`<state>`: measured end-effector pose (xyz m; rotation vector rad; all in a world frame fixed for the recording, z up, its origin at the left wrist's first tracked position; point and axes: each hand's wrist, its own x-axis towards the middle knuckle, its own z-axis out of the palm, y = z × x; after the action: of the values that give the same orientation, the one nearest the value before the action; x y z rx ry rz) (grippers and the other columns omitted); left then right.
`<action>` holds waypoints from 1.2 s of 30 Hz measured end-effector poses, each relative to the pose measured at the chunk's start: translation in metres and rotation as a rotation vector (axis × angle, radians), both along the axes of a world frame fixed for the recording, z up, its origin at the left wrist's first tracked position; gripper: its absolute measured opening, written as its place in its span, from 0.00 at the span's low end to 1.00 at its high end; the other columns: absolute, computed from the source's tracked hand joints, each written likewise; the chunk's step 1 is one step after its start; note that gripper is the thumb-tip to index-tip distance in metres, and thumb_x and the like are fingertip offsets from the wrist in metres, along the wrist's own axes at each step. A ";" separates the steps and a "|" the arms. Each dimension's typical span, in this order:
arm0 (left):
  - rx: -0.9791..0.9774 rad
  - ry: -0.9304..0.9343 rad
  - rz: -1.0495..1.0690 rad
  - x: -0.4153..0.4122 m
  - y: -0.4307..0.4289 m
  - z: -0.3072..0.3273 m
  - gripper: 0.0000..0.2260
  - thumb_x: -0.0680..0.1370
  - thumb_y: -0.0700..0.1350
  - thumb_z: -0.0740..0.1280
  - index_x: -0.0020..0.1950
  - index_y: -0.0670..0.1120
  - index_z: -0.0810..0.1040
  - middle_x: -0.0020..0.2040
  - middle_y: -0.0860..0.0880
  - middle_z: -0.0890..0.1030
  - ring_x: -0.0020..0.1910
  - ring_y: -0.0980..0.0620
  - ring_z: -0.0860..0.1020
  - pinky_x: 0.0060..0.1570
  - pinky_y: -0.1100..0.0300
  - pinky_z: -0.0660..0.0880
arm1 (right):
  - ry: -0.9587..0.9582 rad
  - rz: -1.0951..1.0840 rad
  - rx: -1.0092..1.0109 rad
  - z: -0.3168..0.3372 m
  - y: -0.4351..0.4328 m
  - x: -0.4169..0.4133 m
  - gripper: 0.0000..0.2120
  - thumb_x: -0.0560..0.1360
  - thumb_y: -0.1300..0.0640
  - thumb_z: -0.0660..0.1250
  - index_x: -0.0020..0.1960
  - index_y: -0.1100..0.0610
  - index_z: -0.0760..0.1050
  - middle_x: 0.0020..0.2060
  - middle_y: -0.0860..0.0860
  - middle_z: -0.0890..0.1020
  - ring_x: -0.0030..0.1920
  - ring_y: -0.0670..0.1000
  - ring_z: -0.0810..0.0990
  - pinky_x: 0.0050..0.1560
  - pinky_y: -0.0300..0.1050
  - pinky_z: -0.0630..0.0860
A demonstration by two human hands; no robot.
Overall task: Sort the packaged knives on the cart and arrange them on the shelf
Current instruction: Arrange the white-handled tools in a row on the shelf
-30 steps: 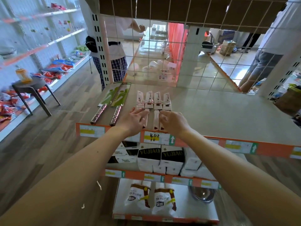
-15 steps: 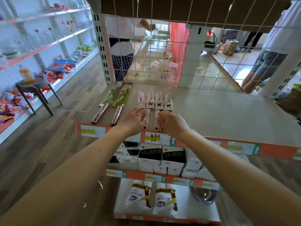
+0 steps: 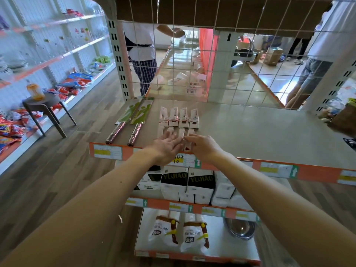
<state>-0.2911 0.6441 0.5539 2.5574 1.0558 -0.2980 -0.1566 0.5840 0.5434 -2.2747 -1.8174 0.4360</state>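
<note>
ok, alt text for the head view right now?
A left hand and right hand meet over small white packaged knives at the front edge of a grey shelf, the left flat with straight fingers. Two green-sleeved knives with steel handles lie to their left.

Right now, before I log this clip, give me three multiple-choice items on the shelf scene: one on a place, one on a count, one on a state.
1. Where do the green-sleeved knives lie?
A. left of the white packs
B. right of them
C. on the shelf below

2. How many white packs lie in the back row?
A. two
B. four
C. six

3. How is the left hand?
A. fingers straight, over the front packs
B. fisted round a steel handle
C. hanging off the shelf

Key: 1 A, both lie at the left end of the top shelf; 2 B, four lie side by side; 3 A, the hand is stretched flat across the front packs.
</note>
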 end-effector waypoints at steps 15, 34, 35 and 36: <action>0.037 -0.086 0.209 -0.017 -0.004 -0.003 0.22 0.82 0.55 0.43 0.77 0.61 0.43 0.78 0.54 0.45 0.78 0.48 0.46 0.75 0.42 0.48 | 0.077 -0.153 0.033 0.024 -0.039 0.011 0.22 0.80 0.60 0.52 0.74 0.52 0.60 0.72 0.52 0.67 0.69 0.54 0.68 0.63 0.45 0.68; -0.021 -0.141 0.210 0.000 -0.159 -0.001 0.23 0.84 0.50 0.45 0.78 0.46 0.49 0.79 0.50 0.47 0.78 0.53 0.45 0.76 0.55 0.45 | -0.007 -0.099 -0.046 0.013 -0.180 0.025 0.20 0.81 0.57 0.52 0.72 0.58 0.64 0.66 0.58 0.72 0.66 0.59 0.71 0.64 0.50 0.68; -0.026 -0.134 0.205 0.001 -0.162 -0.003 0.23 0.84 0.50 0.45 0.78 0.46 0.49 0.79 0.50 0.47 0.78 0.52 0.45 0.76 0.55 0.45 | 0.009 -0.109 -0.052 0.010 -0.185 0.025 0.20 0.81 0.56 0.52 0.72 0.57 0.64 0.67 0.58 0.72 0.66 0.59 0.71 0.64 0.50 0.68; -0.029 -0.132 0.200 0.003 -0.165 -0.005 0.23 0.84 0.50 0.46 0.78 0.46 0.49 0.79 0.50 0.48 0.78 0.52 0.45 0.76 0.55 0.45 | 0.021 -0.121 -0.064 0.008 -0.190 0.026 0.20 0.81 0.56 0.53 0.72 0.57 0.63 0.67 0.58 0.72 0.66 0.59 0.71 0.64 0.50 0.68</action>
<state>-0.2886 0.4794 0.5493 2.3847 1.2339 -0.0898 -0.1306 0.3944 0.5514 -2.3973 -1.6672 0.5018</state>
